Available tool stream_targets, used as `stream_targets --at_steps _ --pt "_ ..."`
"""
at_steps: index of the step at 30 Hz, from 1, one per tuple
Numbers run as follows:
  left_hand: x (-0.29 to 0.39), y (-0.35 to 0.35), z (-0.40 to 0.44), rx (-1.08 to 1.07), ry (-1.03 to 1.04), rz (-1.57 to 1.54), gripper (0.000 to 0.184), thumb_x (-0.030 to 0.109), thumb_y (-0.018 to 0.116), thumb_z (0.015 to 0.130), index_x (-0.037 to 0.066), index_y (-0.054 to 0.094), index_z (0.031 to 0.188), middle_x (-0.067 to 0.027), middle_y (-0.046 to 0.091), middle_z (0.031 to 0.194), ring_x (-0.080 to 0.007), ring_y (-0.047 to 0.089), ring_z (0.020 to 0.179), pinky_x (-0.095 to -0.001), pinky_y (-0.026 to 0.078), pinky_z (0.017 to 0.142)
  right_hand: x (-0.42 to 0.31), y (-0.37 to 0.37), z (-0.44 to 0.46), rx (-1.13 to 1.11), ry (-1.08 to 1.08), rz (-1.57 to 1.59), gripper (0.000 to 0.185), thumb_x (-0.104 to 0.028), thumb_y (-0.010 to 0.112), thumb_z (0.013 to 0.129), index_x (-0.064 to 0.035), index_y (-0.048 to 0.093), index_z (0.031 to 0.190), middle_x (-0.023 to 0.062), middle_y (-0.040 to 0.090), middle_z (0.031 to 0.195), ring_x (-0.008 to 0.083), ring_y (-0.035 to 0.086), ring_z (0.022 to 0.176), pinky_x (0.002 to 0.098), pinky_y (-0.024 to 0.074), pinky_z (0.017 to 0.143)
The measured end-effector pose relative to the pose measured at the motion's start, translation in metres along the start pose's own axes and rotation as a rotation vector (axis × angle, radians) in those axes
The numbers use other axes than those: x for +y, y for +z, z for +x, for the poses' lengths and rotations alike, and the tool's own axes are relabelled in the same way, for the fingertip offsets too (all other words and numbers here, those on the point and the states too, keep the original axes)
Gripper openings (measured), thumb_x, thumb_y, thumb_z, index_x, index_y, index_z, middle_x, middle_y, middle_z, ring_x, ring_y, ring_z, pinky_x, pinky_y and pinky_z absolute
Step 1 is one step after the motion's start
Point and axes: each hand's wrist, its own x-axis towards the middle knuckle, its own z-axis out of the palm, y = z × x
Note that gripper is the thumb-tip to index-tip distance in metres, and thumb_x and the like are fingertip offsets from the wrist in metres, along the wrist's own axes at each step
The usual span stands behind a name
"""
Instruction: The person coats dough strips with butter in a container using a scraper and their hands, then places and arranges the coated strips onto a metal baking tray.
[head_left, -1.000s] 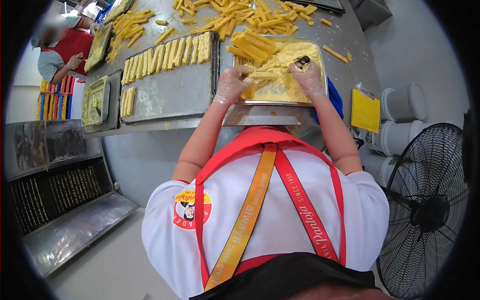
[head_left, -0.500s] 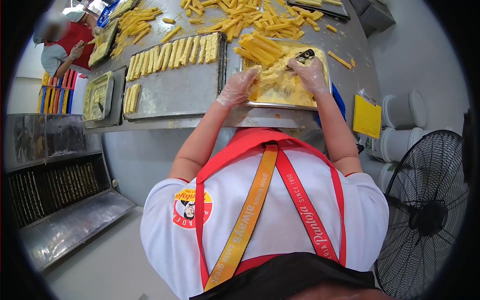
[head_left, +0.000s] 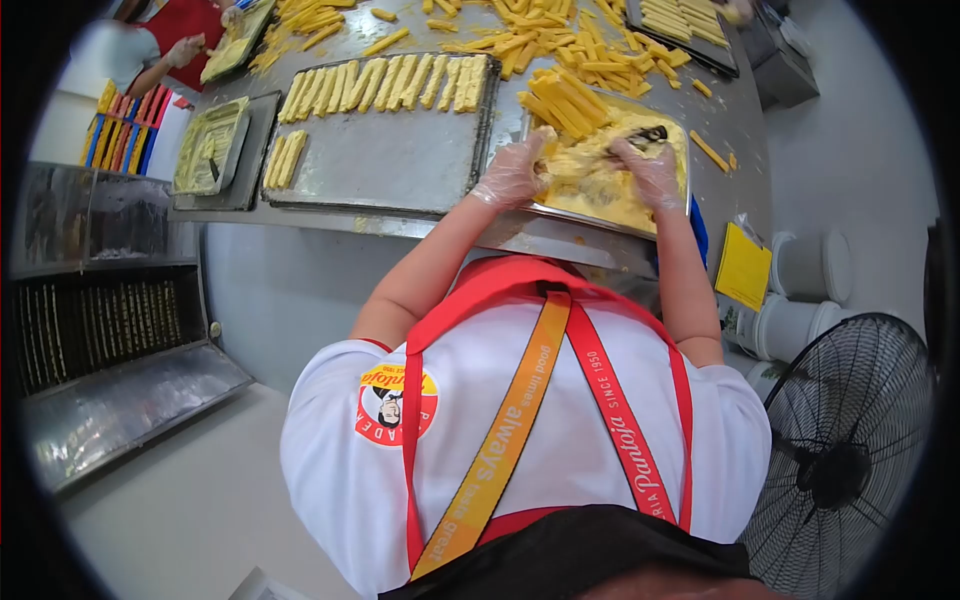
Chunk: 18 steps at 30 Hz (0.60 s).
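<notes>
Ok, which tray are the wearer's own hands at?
The paste-filled tray at near right: left hand and right hand are both there, and it alone has loose yellow sticks heaped in it.

The cream (head_left: 582,196) looks rough, its pan (head_left: 595,222) shiny metal — the gloves (head_left: 511,176) crinkled clear plastic, the table (head_left: 737,112) smooth metal, the shirt (head_left: 722,440) matt cloth.

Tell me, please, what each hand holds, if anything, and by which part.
The right hand holds a dark-handled tool by its handle. What the left hand grips, if anything, cannot be told.
</notes>
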Motion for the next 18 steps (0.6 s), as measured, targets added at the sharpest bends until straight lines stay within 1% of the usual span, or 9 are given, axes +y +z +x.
stream_targets --at_steps 1,2,3,5,6,8,12,17,18 --pt "-0.001 -0.002 -0.003 0.034 0.048 0.03 0.059 0.018 0.07 0.072 0.005 0.048 0.126 -0.02 0.065 0.085 -0.039 0.063 0.078 -0.0466 0.051 0.07 0.002 -0.008 0.005 0.106 0.005 -0.208 0.027 -0.019 0.073 0.079 0.001 0.061 0.092 0.0094 0.066 0.082 0.0188 0.065 0.072 0.0312 0.0526 0.065" --pt "0.003 -0.011 -0.007 -0.03 0.018 0.004 0.047 0.018 0.07 0.072 0.006 0.058 0.116 -0.0179 0.065 0.085 -0.037 0.063 0.077 -0.0436 0.051 0.07 0.009 -0.021 0.011 0.169 0.006 -0.38 0.029 -0.022 0.071 0.079 0.0017 0.061 0.091 0.0115 0.065 0.081 0.0219 0.065 0.072 0.0338 0.0517 0.066" --pt "0.005 -0.023 -0.012 0.027 0.036 -0.049 0.044 0.017 0.07 0.072 0.006 0.06 0.114 -0.0172 0.065 0.084 -0.036 0.063 0.076 -0.0424 0.051 0.069 0.017 -0.033 0.017 0.231 -0.001 -0.551 0.031 -0.025 0.07 0.078 0.0024 0.061 0.09 0.0136 0.065 0.08 0.025 0.064 0.072 0.0363 0.0508 0.068" --pt "0.005 -0.046 -0.032 0.144 0.059 -0.148 0.037 0.016 0.07 0.073 0.008 0.063 0.108 -0.0158 0.065 0.084 -0.0339 0.063 0.074 -0.04 0.052 0.068 0.028 -0.043 0.015 0.272 -0.195 -0.749 0.037 -0.03 0.07 0.077 0.0031 0.061 0.091 0.0167 0.065 0.082 0.0295 0.063 0.075 0.0388 0.0491 0.072" --pt "-0.005 -0.059 -0.043 0.274 0.04 -0.115 0.029 0.014 0.07 0.073 0.008 0.067 0.101 -0.014 0.067 0.086 -0.031 0.065 0.075 -0.0368 0.052 0.069 0.017 -0.035 0.007 0.264 -0.139 -0.772 0.039 -0.03 0.071 0.078 0.0034 0.061 0.094 0.0168 0.066 0.085 0.0292 0.063 0.077 0.0384 0.049 0.073" --pt "-0.019 -0.103 -0.077 0.442 -0.082 0.017 0.03 0.015 0.07 0.075 0.008 0.066 0.104 -0.0122 0.068 0.089 -0.0272 0.067 0.075 -0.0345 0.053 0.069 0.008 -0.025 -0.003 0.24 -0.078 -0.748 0.041 -0.031 0.072 0.078 0.0042 0.061 0.098 0.017 0.067 0.089 0.0287 0.064 0.08 0.0376 0.0488 0.075" --pt "-0.109 -0.164 -0.13 0.851 -0.3 0.235 0.025 0.016 0.068 0.08 0.007 0.066 0.103 -0.01 0.068 0.089 -0.0202 0.065 0.074 -0.0322 0.052 0.067 0.013 -0.028 -0.007 0.228 -0.066 -0.619 0.044 -0.03 0.072 0.08 0.0061 0.061 0.102 0.0173 0.067 0.093 0.028 0.064 0.083 0.0363 0.0487 0.077" --pt "-0.221 -0.198 -0.17 0.81 -0.575 0.546 0.017 0.012 0.067 0.078 0.004 0.066 0.094 -0.0157 0.067 0.085 -0.0232 0.063 0.074 -0.0351 0.048 0.069 0.012 -0.027 -0.004 0.246 -0.107 -0.71 0.04 -0.027 0.072 0.08 0.0048 0.061 0.102 0.0164 0.067 0.093 0.0257 0.064 0.083 0.0357 0.0487 0.077" --pt "-0.225 -0.197 -0.168 0.826 -0.605 0.576 0.015 0.011 0.067 0.075 0.001 0.064 0.086 -0.0154 0.066 0.081 -0.0285 0.063 0.075 -0.0378 0.049 0.074 0.005 -0.021 -0.006 0.24 -0.118 -0.759 0.038 -0.025 0.072 0.08 0.0038 0.062 0.101 0.0159 0.067 0.092 0.0253 0.064 0.082 0.0352 0.0488 0.076"
